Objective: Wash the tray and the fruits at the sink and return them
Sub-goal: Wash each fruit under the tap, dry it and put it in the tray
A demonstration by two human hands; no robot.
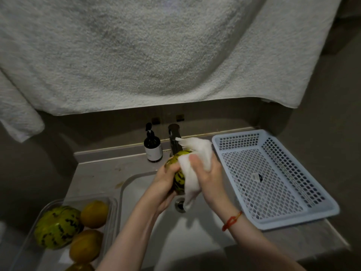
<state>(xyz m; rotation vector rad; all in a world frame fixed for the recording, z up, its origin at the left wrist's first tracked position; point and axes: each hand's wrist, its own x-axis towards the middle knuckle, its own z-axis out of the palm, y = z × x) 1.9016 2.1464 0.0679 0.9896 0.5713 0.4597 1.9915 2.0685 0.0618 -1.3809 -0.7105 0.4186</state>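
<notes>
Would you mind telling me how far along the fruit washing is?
The blue basket on the right holds no fruit. In hand: the left hand grips a striped melon over the sink while the right hand wipes it with a white cloth. Left: the fruits in the clear tray.

White cloth hides much of the striped melon; bottom edge crops clear tray.

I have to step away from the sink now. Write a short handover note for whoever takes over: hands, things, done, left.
Left hand grips a striped melon over the sink. Right hand holds a white cloth against it.
Blue basket sits right of the sink, with no fruit in it.
Clear tray at left holds another striped melon and orange fruits.
Done: unclear.
Left: finish this melon, see to the remaining fruits, return everything.
</notes>
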